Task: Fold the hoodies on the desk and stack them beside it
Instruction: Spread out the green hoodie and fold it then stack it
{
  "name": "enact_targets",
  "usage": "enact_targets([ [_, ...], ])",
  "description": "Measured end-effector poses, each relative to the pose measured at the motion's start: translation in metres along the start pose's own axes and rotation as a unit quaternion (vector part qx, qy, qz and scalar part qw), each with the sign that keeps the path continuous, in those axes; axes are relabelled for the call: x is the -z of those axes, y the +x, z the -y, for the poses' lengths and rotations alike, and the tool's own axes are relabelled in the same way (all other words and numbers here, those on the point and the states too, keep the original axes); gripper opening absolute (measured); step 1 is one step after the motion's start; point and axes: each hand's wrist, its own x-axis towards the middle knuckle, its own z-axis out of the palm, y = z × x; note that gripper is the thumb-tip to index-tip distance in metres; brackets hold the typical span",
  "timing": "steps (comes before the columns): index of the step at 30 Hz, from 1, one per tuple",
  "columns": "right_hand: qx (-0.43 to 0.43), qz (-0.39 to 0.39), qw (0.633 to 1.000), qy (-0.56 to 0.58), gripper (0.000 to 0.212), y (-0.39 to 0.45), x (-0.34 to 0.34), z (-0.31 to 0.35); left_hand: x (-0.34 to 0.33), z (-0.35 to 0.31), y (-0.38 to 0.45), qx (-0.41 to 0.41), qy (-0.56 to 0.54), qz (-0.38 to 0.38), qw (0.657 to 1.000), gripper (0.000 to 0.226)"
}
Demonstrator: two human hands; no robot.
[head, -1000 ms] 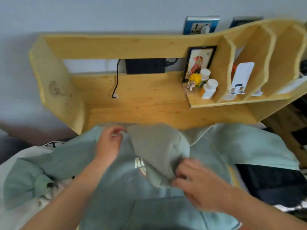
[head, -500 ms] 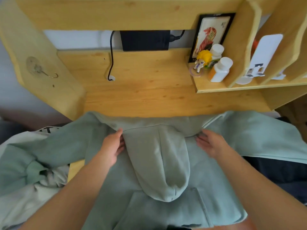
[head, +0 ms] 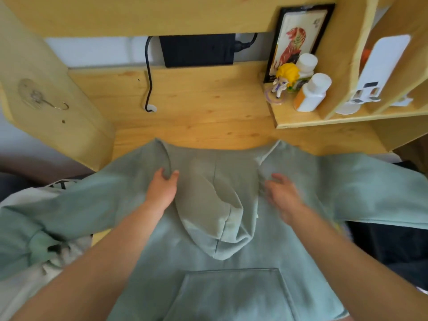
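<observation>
A sage-green hoodie (head: pixel 231 293) lies front-up across the wooden desk (head: pixel 208 107), its pouch pocket nearest me. The hood (head: pixel 215 216) is folded down flat over the chest. Both sleeves spread out sideways, the left sleeve (head: pixel 58 218) over a pale garment and the right sleeve (head: pixel 370 188) past the desk's edge. My left hand (head: pixel 162 191) sits at the left base of the hood, thumb and fingers pinching a ridge of fabric. My right hand (head: pixel 282 195), blurred, lies with loose spread fingers on the right shoulder area.
A white garment (head: pixel 20 288) is bunched at the left under the sleeve, and a dark garment (head: pixel 384 246) lies at the right. The shelf (head: pixel 324 119) holds white bottles (head: pixel 312 93), a figurine (head: pixel 283 79) and a framed picture. A black cable (head: pixel 148 72) hangs at the back.
The hood has been laid down flat over the chest. My hands moved apart to either side of the hood. The view has dropped closer to the desk.
</observation>
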Motion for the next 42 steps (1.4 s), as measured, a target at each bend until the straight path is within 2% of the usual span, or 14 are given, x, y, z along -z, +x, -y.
enact_targets([
  [3,-0.016,-0.012,0.993,-0.114,0.033,-0.015,-0.019,-0.013,-0.005,0.017,-0.023,0.018,-0.003,-0.066,0.998,0.058],
  [5,0.025,-0.072,0.981,-0.181,0.019,-0.041,-0.030,-0.010,-0.006,0.021,-0.047,-0.040,-0.021,-0.115,0.992,0.042],
  [8,0.114,-0.131,0.967,-0.189,0.014,-0.090,-0.038,-0.006,0.001,0.026,-0.085,-0.170,-0.018,-0.082,0.982,0.021],
  [10,0.085,-0.108,0.979,-0.150,0.007,-0.115,-0.040,-0.006,0.007,0.034,-0.099,-0.195,-0.014,-0.040,0.980,0.027],
  [16,0.117,-0.078,0.938,-0.316,0.068,-0.154,-0.074,0.011,0.016,0.068,-0.123,-0.091,-0.018,0.012,0.996,0.027],
  [19,0.023,-0.031,0.920,-0.390,0.049,-0.150,-0.082,0.032,0.013,0.084,-0.136,-0.049,0.007,0.066,0.997,0.021],
  [21,0.061,-0.044,0.921,-0.383,0.026,-0.155,-0.079,0.054,0.014,0.087,-0.144,-0.041,-0.015,0.088,0.995,0.017],
  [23,0.178,-0.089,0.926,-0.322,0.011,-0.161,-0.076,0.081,0.021,0.076,-0.148,-0.036,-0.053,0.088,0.994,0.015],
  [26,0.271,-0.082,0.946,-0.156,0.016,-0.171,-0.074,0.124,0.037,0.046,-0.145,-0.035,-0.132,0.082,0.987,0.017],
  [29,0.246,-0.042,0.966,-0.062,0.025,-0.172,-0.073,0.147,0.046,0.019,-0.136,0.029,-0.243,0.147,0.958,0.023],
  [32,0.229,-0.024,0.973,-0.033,0.028,-0.179,-0.069,0.149,0.035,-0.001,-0.130,0.166,-0.376,0.245,0.878,0.037],
  [38,0.235,0.070,0.967,-0.069,0.030,-0.189,-0.052,0.103,0.008,-0.017,-0.124,0.245,-0.496,0.270,0.788,0.051],
  [40,0.185,0.155,0.969,-0.060,0.021,-0.189,-0.040,0.078,0.006,-0.013,-0.128,0.242,-0.464,0.317,0.791,0.058],
  [42,0.073,0.202,0.976,-0.044,0.014,-0.184,-0.029,0.047,0.000,0.000,-0.130,0.242,-0.386,0.325,0.829,0.057],
])
